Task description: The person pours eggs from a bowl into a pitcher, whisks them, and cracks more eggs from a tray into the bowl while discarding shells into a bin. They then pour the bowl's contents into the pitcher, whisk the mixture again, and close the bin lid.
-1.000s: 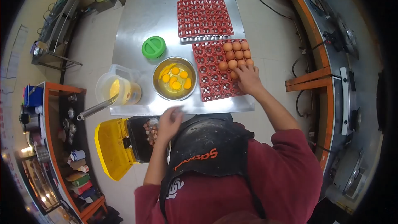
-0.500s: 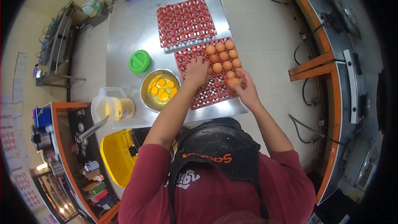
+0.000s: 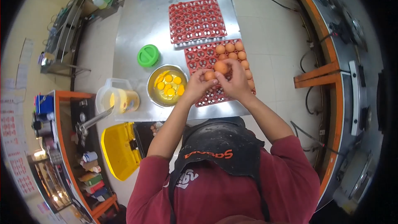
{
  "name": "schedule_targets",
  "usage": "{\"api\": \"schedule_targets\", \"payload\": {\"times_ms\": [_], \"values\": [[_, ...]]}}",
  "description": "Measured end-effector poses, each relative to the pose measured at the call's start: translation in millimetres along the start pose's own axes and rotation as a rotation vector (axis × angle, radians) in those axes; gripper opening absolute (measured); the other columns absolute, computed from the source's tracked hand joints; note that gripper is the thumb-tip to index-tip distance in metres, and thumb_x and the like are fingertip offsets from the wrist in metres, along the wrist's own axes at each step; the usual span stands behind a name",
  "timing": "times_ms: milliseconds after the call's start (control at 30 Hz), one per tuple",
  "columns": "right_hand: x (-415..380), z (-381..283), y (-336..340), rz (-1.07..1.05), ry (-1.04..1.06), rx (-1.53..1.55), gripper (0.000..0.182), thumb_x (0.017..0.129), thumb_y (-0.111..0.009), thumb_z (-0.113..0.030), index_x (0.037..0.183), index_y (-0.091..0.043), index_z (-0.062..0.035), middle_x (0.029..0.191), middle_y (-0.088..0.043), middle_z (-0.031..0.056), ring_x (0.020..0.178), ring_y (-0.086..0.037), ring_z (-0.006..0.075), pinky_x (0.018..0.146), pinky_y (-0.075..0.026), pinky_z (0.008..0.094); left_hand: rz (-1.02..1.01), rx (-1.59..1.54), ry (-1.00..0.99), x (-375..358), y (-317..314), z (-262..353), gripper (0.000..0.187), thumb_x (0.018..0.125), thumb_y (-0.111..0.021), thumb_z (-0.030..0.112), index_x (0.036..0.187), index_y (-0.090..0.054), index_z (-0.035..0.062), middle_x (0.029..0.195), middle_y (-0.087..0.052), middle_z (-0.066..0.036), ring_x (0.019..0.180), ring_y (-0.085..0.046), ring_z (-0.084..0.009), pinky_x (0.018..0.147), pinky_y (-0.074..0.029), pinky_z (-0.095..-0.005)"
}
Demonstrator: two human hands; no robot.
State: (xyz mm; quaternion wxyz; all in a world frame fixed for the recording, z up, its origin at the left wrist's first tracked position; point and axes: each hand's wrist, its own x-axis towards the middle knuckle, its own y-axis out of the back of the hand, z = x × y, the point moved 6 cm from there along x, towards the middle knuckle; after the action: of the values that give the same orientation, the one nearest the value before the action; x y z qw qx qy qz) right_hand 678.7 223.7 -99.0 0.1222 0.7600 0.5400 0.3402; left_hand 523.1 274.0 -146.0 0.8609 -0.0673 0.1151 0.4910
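My left hand is closed around a brown egg. Beside it, my right hand grips a second brown egg, and the two eggs are close together. Both hands hover over the red egg tray, whose right side carries several brown eggs. Just left of my left hand stands a steel bowl with several yolks and clear egg white in it.
Behind the tray lies a stack of red egg trays. Left of the bowl are a green lid and a plastic pitcher with yellow liquid, all on the steel table. A bin with a raised yellow lid stands below the table's front edge.
My hands have lifted from the tray and come together, each now with an egg. The right hand moved left from the tray's right edge. The whole view has shifted slightly.
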Motion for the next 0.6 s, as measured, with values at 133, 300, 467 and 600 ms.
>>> {"api": "schedule_targets", "payload": {"times_ms": [133, 300, 467, 600], "values": [[8.2, -26.6, -3.4, -0.121, 0.118, -0.069, 0.045, 0.080, -0.078, -0.025, 0.116, -0.061, -0.0029, 0.110, -0.065, 0.0135, 0.103, -0.060, 0.0311, 0.094, -0.045, 0.0425, 0.016, -0.063, -0.046, -2.7, 6.6, -5.5, 0.042, 0.090, -0.072, 0.000, 0.126, -0.051, -0.0033, 0.100, -0.069, -0.011, 0.074, -0.068, -0.0143, 0.063, -0.057, -0.0262], [10.8, 4.9, -16.2, 0.173, -0.179, 0.367, 0.035, 0.087, -0.076, -0.019, 0.113, -0.062, -0.0012, 0.112, -0.066, 0.0151, 0.099, -0.066, 0.0270, 0.085, -0.053, 0.0376, 0.026, -0.119, -0.075, -5.6, 12.9, -6.1, 0.044, 0.090, -0.074, 0.000, 0.127, -0.050, -0.0024, 0.101, -0.069, -0.011, 0.076, -0.069, -0.0148, 0.064, -0.058, -0.0259], [14.6, 7.4, -25.7, 0.027, -0.169, 0.317, 0.037, 0.086, -0.077, -0.019, 0.114, -0.061, -0.0005, 0.114, -0.066, 0.0159, 0.102, -0.066, 0.0271, 0.084, -0.053, 0.0377, 0.048, -0.135, 0.032, -22.0, 28.9, -7.4, 0.050, 0.085, -0.079, 0.009, 0.130, -0.056, 0.0034, 0.120, -0.066, -0.010, 0.106, -0.065, -0.0169, 0.089, -0.055, -0.0303], [15.2, -6.4, -32.9, -0.073, -0.051, 0.018, 0.038, 0.084, -0.076, -0.020, 0.117, -0.062, -0.0070, 0.114, -0.063, 0.0148, 0.105, -0.061, 0.0309, 0.089, -0.048, 0.0439, 0.071, -0.202, 0.018, -30.1, 46.4, -7.2, 0.048, 0.087, -0.076, 0.005, 0.131, -0.055, 0.0027, 0.118, -0.066, -0.011, 0.102, -0.068, -0.0186, 0.087, -0.057, -0.0320]]}}
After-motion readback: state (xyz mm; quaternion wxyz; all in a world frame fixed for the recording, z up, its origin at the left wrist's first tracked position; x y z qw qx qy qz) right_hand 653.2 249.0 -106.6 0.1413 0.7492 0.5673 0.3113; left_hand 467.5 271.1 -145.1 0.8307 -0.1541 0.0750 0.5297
